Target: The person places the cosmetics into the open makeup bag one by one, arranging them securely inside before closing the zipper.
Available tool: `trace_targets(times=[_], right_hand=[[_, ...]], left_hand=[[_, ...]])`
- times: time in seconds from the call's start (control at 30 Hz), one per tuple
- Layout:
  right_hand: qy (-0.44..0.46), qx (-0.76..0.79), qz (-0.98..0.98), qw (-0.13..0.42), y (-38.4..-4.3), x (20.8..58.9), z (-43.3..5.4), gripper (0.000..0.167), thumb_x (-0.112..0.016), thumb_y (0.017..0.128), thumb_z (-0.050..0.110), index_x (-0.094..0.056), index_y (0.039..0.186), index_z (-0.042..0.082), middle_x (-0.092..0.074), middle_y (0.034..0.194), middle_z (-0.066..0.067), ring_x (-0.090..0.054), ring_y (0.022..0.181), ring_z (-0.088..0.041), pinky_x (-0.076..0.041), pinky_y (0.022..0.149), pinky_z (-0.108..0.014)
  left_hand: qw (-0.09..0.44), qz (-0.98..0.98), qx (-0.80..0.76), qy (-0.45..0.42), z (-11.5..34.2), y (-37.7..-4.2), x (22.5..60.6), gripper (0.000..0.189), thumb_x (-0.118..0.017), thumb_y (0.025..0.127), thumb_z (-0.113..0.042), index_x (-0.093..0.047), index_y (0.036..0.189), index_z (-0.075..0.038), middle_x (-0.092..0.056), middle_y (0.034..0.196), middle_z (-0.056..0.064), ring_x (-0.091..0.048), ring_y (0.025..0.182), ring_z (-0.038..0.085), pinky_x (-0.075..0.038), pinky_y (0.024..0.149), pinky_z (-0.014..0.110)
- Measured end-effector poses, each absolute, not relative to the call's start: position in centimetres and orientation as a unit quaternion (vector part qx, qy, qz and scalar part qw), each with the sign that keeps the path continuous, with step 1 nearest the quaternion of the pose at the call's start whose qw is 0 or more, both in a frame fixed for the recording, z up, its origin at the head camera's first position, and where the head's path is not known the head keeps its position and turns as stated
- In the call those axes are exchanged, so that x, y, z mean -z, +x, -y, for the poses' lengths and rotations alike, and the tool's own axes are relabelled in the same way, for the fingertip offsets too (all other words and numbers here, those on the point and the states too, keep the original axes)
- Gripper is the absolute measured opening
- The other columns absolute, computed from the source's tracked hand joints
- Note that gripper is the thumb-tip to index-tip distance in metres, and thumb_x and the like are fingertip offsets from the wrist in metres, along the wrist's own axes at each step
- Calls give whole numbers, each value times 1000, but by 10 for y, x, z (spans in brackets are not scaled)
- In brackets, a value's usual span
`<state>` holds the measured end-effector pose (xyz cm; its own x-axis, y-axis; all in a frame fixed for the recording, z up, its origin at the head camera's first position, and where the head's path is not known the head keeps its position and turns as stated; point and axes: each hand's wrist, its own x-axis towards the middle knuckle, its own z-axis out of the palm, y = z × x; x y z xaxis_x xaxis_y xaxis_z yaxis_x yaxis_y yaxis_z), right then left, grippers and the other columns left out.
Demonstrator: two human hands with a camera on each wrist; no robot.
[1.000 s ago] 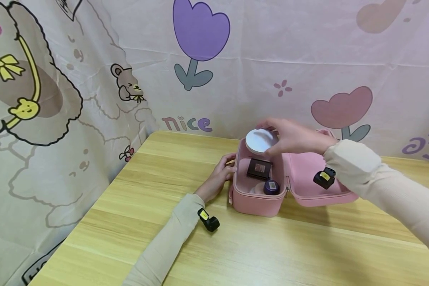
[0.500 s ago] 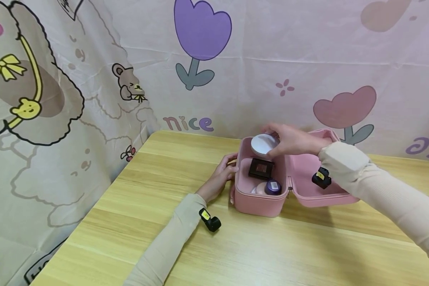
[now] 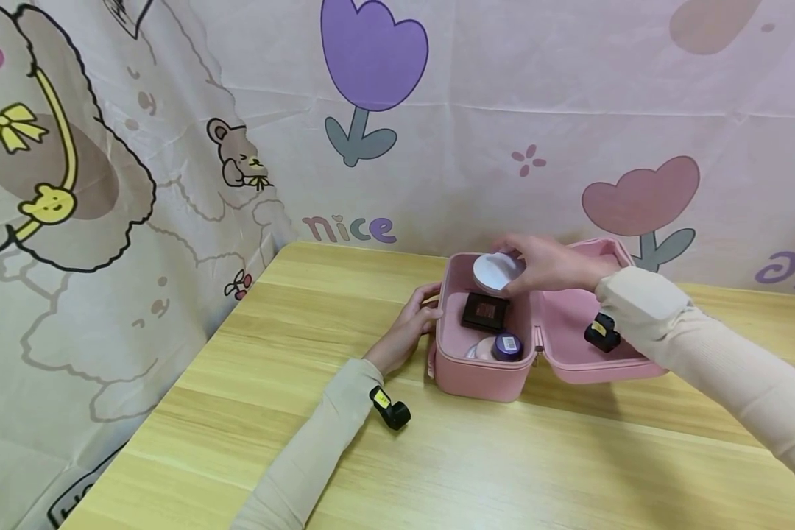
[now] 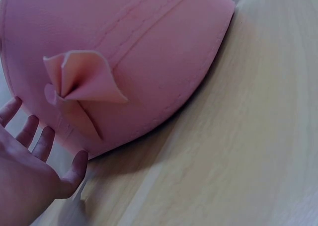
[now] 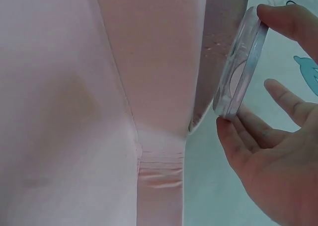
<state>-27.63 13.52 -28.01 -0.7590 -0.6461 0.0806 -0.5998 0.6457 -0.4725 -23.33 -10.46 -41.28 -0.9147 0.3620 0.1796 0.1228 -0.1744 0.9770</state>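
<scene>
White disc (image 3: 495, 274) lower and nearer the contents than a second ago, at the far end of the pink case (image 3: 480, 379); work seems centred there, though depth against the rim is unclear. Right hand (image 3: 545, 263) pinches its edge, thumb opposite fingertips. Left hand (image 3: 407, 324) against case wall, fingers apart. Inside: black box (image 3: 485, 312) mid-case; purple jar (image 3: 507, 347), pale round item (image 3: 483, 349) at near end

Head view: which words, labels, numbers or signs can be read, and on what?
"nice": backdrop cloth.
Lower-left letters on it: cut off, unclear.
Upper-left scribble on it: cut off, unreadable.
Label on black case: too small.
Label on purple jar: too small.
Yellow stickers on cameras: too small.
White disc, pink box: none readable.
</scene>
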Motion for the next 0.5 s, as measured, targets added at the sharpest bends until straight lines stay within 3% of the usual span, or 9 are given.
trace_targets(times=[0.17,0.37,0.5], right_hand=[[-347,236,-906,59,-277,282,-135,61,-82,70,15,-55,122,-2,-62,112,-19,-56,95,-30,-44,82,-43],[-358,205,-906,97,-275,280,-136,71,-78,77,23,-47,133,-8,-51,130,-26,-47,119,-41,-37,99,-55],[-342,209,-911,99,-274,274,-136,73,-77,80,28,-46,136,-6,-48,136,-26,-42,126,-43,-34,102,-57]], left_hand=[[81,-637,-743,191,105,-233,413,65,-45,87,-16,-24,146,3,-25,151,22,-27,137,40,-36,103,42],[80,-637,-743,188,105,-233,414,66,-45,87,-16,-24,146,2,-25,151,21,-27,138,40,-34,104,46],[82,-638,-743,184,104,-233,413,66,-46,87,-17,-24,147,2,-25,152,20,-27,138,40,-33,105,49]])
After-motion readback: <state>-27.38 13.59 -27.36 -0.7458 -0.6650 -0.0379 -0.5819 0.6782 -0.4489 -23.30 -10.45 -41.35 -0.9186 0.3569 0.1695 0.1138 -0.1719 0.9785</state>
